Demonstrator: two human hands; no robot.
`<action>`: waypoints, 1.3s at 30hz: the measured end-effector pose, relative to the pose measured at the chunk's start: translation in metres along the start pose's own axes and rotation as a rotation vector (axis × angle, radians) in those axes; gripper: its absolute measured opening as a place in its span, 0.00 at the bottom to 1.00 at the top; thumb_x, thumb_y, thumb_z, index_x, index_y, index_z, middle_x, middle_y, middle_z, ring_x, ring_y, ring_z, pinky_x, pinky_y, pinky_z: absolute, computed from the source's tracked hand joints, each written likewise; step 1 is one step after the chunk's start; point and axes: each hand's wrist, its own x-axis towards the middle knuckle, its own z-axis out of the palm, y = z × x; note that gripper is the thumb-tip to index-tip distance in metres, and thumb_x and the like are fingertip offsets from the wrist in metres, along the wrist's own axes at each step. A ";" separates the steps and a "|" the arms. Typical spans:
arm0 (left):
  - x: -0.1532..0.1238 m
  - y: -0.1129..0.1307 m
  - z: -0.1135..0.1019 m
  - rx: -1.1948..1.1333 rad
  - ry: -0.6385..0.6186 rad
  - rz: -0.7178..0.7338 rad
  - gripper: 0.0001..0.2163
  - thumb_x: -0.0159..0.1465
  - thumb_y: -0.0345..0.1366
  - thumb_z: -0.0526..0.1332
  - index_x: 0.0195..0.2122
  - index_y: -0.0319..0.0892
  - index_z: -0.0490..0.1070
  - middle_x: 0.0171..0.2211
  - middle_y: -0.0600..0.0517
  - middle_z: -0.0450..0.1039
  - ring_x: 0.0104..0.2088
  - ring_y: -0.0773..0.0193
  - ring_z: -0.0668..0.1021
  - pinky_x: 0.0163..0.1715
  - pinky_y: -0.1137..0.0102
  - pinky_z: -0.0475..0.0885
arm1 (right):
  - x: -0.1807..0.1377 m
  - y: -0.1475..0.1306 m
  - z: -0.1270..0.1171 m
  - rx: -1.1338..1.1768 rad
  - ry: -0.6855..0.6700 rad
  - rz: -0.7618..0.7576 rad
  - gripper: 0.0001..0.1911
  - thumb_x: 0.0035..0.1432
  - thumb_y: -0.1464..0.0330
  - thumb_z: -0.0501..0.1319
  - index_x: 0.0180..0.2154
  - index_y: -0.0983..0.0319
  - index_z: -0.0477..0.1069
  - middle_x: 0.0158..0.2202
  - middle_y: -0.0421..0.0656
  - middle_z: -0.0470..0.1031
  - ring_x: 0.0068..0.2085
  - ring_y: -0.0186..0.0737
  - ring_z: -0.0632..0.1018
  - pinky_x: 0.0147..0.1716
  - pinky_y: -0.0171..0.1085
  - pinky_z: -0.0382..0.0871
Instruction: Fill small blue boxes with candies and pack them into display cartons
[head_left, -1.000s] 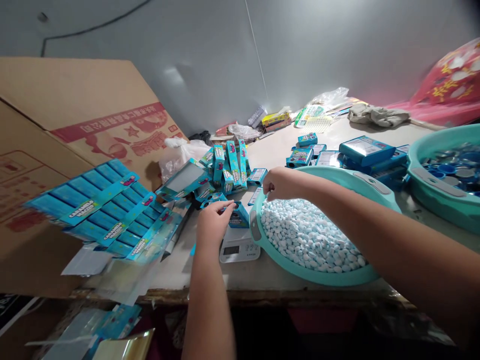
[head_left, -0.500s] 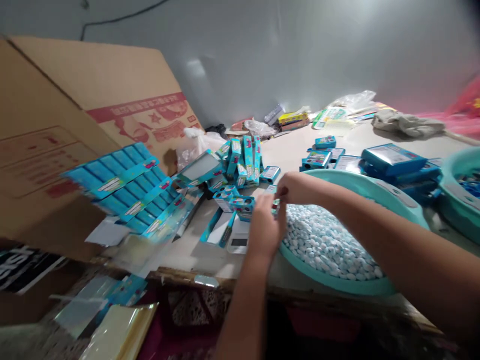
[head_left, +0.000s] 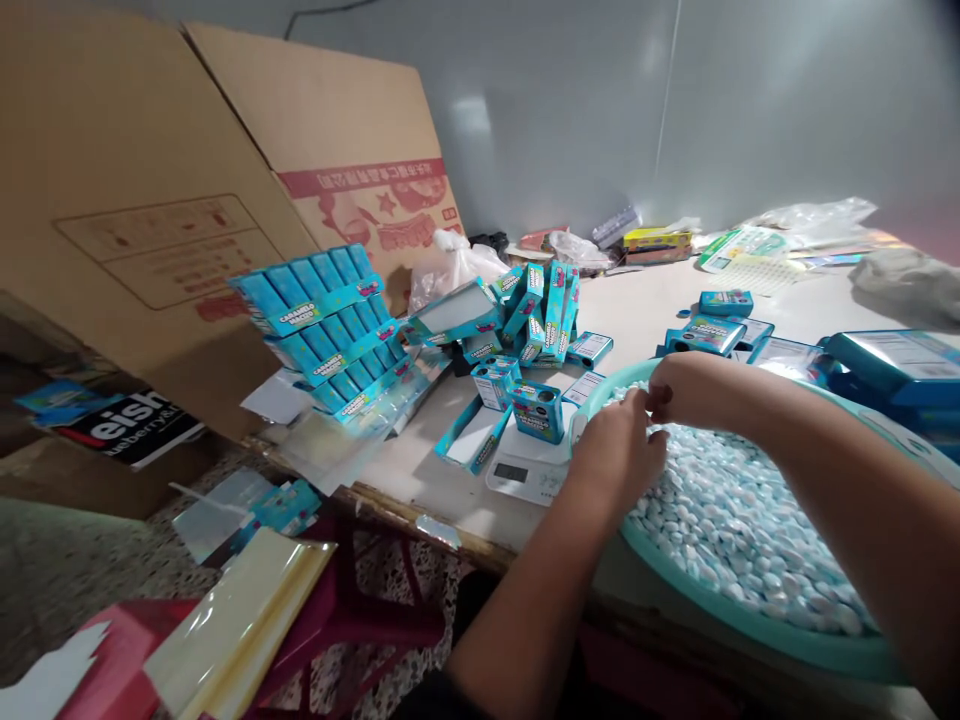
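My left hand and my right hand meet over the near-left rim of a teal basin heaped with small white candies. Both hands are curled, fingertips together, pinching something too small to name. Just left of them an open small blue box stands on a white digital scale. Another open blue box stands behind it. A heap of small blue boxes lies further back on the table.
A stack of flat blue box blanks leans at the table's left against a big cardboard carton. Larger blue packs lie at right. Bags and clutter line the wall. Below the edge are a red stool and plastic sheets.
The view has swung left and down. My left hand left the blue box on the scale and moved right to join my right hand at the basin's rim.
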 end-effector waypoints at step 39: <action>-0.032 -0.026 -0.041 0.348 0.320 0.274 0.05 0.67 0.30 0.58 0.41 0.41 0.72 0.38 0.48 0.77 0.43 0.57 0.77 0.63 0.56 0.62 | -0.008 -0.021 -0.007 0.613 -0.029 -0.202 0.12 0.57 0.60 0.66 0.34 0.63 0.79 0.25 0.40 0.76 0.25 0.33 0.75 0.24 0.31 0.62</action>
